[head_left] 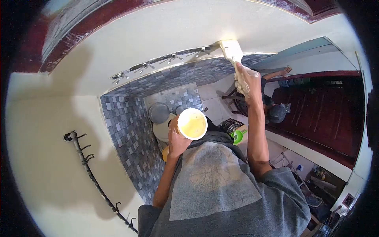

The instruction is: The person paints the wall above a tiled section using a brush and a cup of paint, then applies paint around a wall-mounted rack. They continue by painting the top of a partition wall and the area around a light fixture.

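My left hand (178, 139) is wrapped round a white tub (205, 128) with pale yellow paint (193, 125) in it, held in front of my chest. The tub is upright enough that I look straight down into it. My right hand (248, 82), smeared with paint, grips the handle of a paintbrush (232, 51). The wide, paint-coated bristles touch the cream wall (173, 27) at the right end of a hook rail (171, 58). Part of the brush handle is hidden by my fingers.
Another black hook rack (87, 160) hangs on the left wall. Grey mosaic tiles (128, 130) cover the lower wall. Below are a round metal basin (159, 113) and a green bowl (237, 137). A person in a cap (276, 113) is at the right, beside a dark red door (316, 118).
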{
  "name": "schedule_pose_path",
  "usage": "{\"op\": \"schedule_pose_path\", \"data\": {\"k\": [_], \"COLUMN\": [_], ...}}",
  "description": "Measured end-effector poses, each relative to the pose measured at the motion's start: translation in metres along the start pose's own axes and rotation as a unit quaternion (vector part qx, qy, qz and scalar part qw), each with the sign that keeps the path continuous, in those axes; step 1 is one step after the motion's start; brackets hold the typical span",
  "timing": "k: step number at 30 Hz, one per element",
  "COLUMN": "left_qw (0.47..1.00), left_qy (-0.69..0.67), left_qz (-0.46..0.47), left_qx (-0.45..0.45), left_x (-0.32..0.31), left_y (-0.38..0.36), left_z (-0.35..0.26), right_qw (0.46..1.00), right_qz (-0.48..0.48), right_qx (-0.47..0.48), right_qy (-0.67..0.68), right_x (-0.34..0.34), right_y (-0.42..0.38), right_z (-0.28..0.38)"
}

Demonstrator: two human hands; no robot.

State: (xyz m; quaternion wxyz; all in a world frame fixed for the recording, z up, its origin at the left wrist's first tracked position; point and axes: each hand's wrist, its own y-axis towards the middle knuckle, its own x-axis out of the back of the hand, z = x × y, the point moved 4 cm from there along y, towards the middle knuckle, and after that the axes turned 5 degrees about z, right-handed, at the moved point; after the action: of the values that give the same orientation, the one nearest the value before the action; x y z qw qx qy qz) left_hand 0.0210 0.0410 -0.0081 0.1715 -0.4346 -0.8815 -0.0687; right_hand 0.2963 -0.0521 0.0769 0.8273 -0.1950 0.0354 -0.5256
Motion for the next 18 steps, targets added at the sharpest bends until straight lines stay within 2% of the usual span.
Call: {"op": "schedule_pose_path", "data": {"k": [3,5,6,7,8,10,11,13,15,16,18], "left_qw": [1.0,0.998,1.0,0.999,0.998,0.994,0.996,0.999,0.997,0.995,0.992], "left_qy": [0.005,0.021,0.013,0.025,0.036,0.051,0.031,-0.01,0.024,0.041,0.047], "left_qz": [0.0,-0.001,0.007,0.002,-0.003,0.0,-0.006,-0.016,0.011,0.026,0.066], "left_qx": [-0.017,-0.051,-0.027,-0.041,-0.053,-0.098,-0.083,-0.05,-0.074,-0.088,-0.094], "left_x": [0.0,0.004,0.004,0.006,0.01,0.018,0.022,0.028,0.038,0.044,0.054], "left_y": [-0.006,-0.001,-0.002,0.0,0.001,0.005,0.006,0.007,0.014,0.02,0.029], "left_z": [0.0,-0.012,-0.007,-0.01,-0.014,-0.023,-0.022,-0.021,-0.029,-0.034,-0.041], "right_qw": [0.997,0.997,0.998,0.998,0.995,0.971,0.931,0.891,0.776,0.788,0.715], "right_qz": [-0.061,-0.058,-0.05,-0.041,-0.014,0.042,0.09,0.169,0.255,0.308,0.345], "right_qx": [0.039,0.043,0.04,0.038,0.018,0.039,0.074,0.162,0.342,0.267,0.312], "right_qy": [-0.006,-0.007,-0.022,-0.039,-0.1,-0.232,-0.345,-0.389,-0.465,-0.461,-0.521], "right_x": [0.004,0.011,0.015,0.019,0.023,0.051,0.06,0.072,0.057,0.056,0.031], "right_y": [-0.029,-0.04,-0.046,-0.053,-0.064,-0.069,-0.074,-0.083,-0.104,-0.105,-0.12], "right_z": [0.027,0.04,0.044,0.05,0.061,0.057,0.066,0.062,0.087,0.084,0.1]}}
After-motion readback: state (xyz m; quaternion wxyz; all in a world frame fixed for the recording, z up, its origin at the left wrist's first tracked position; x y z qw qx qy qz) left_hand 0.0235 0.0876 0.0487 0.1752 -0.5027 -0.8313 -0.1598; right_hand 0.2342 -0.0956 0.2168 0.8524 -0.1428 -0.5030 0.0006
